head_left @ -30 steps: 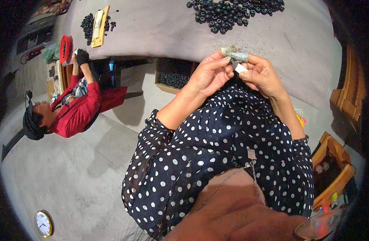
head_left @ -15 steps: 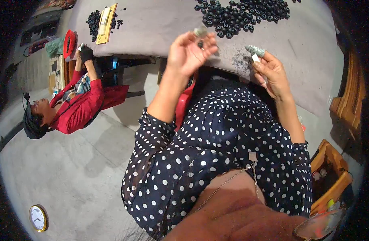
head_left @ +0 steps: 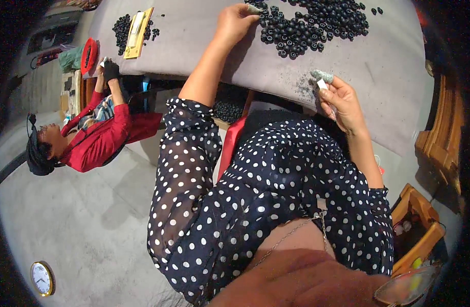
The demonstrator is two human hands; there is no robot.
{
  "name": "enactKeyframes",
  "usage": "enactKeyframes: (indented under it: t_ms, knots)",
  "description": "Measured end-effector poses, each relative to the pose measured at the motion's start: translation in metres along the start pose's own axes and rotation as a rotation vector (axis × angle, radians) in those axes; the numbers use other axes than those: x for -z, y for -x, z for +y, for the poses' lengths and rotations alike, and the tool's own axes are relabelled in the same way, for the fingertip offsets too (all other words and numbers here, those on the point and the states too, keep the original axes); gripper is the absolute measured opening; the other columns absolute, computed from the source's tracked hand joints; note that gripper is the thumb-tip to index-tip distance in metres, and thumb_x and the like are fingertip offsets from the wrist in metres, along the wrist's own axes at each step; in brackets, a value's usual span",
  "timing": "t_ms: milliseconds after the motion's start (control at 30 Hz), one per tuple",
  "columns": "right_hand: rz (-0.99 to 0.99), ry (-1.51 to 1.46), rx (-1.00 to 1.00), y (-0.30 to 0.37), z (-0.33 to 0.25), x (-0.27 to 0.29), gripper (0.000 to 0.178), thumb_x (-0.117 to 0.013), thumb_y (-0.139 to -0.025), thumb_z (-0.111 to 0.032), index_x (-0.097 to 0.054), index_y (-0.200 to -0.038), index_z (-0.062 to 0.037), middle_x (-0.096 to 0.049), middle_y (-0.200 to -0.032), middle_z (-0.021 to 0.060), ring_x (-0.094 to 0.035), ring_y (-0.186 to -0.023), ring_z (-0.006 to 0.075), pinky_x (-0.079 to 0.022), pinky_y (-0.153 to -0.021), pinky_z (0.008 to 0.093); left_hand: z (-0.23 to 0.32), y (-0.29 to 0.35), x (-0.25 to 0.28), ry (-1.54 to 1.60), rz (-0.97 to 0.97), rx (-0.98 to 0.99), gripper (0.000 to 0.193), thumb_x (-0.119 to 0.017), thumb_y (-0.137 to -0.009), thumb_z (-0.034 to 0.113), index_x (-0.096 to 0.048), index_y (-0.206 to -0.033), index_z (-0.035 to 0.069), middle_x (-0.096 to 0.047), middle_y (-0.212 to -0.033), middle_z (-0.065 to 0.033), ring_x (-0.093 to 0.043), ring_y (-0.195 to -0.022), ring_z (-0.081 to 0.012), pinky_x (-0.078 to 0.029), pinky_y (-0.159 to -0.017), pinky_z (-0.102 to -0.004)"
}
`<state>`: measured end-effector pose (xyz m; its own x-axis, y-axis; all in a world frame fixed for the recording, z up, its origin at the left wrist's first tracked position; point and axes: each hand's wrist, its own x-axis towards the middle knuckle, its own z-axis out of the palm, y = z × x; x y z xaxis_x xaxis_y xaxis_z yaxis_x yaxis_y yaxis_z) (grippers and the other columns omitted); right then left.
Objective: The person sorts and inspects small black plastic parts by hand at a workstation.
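My left hand [head_left: 236,23] is stretched far out over the table, at the left edge of a pile of black round ring-like parts [head_left: 296,33]. Its thumb and fingers come together in a pinch there; what lies between the tips is too small to make out. A grey-green cover [head_left: 254,9] wraps one fingertip. Nearer the table's front edge, my right hand [head_left: 346,105] is closed around a small white strip-like tool [head_left: 322,84], whose end sticks out past the thumb. Another grey-green cover [head_left: 324,76] sits on its index finger. Black crumbs [head_left: 307,87] lie beside that hand.
A grey cloth covers the table [head_left: 383,77]. At the far left, smaller black pieces [head_left: 122,33] lie by a yellow card [head_left: 139,33]. A co-worker in red [head_left: 102,138] sits at left. Below the edge, an open compartment [head_left: 228,111] holds black pieces. A wooden container [head_left: 416,225] stands at right.
My left hand has moved from near the table's front edge, palm up with fingers apart, forward to the black pile, its fingers now pinched. My right hand stays nearly in place with the white tool.
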<state>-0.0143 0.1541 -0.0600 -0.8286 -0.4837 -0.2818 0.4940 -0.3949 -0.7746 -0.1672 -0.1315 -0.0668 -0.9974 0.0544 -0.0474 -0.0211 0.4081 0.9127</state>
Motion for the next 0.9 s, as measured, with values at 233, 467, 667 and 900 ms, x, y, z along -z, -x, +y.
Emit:
enactKeyframes:
  t_ms: [233,467,667,900]
  knots:
    - [-0.024,0.022,0.021,0.002,-0.001,-0.002,0.035,-0.058,-0.088,-0.008,-0.052,-0.120,0.0018,-0.054,-0.072,-0.0024,-0.042,-0.047,0.0008,-0.029,-0.037,0.0144,0.007,0.040,0.012,-0.631,0.072,-0.287,0.019,-0.062,-0.084,0.014,-0.064,-0.098,0.002,-0.065,-0.088,-0.0090,-0.062,-0.075,-0.0213,-0.051,-0.070,-0.0312]
    - [-0.018,0.195,-0.050,0.006,-0.005,-0.016,0.038,-0.060,-0.087,-0.010,-0.051,-0.122,0.0005,-0.054,-0.075,-0.0019,-0.042,-0.049,0.0006,-0.031,-0.040,0.0144,0.043,0.132,-0.036,0.879,-0.168,0.364,0.016,-0.062,-0.083,0.004,-0.063,-0.099,0.003,-0.061,-0.079,0.0003,-0.045,-0.058,-0.0046,-0.036,-0.050,-0.0195]
    - [-0.111,0.156,0.003,-0.003,-0.003,-0.024,0.047,-0.063,-0.084,-0.011,-0.045,-0.126,-0.0003,-0.053,-0.079,-0.0019,-0.044,-0.050,0.0007,-0.033,-0.041,0.0130,0.053,0.153,-0.063,1.276,-0.251,0.549,0.019,-0.056,-0.087,0.004,-0.057,-0.106,0.005,-0.057,-0.083,-0.0015,-0.044,-0.059,-0.0056,-0.037,-0.051,-0.0179]
    - [-0.144,0.108,-0.017,0.003,0.000,-0.026,0.039,-0.065,-0.083,-0.014,-0.050,-0.117,-0.0014,-0.056,-0.077,-0.0020,-0.046,-0.051,0.0004,-0.035,-0.041,0.0127,0.056,0.155,-0.065,1.288,-0.296,0.550,0.019,-0.055,-0.087,0.004,-0.056,-0.106,0.006,-0.056,-0.083,0.0000,-0.045,-0.060,-0.0053,-0.038,-0.051,-0.0173]
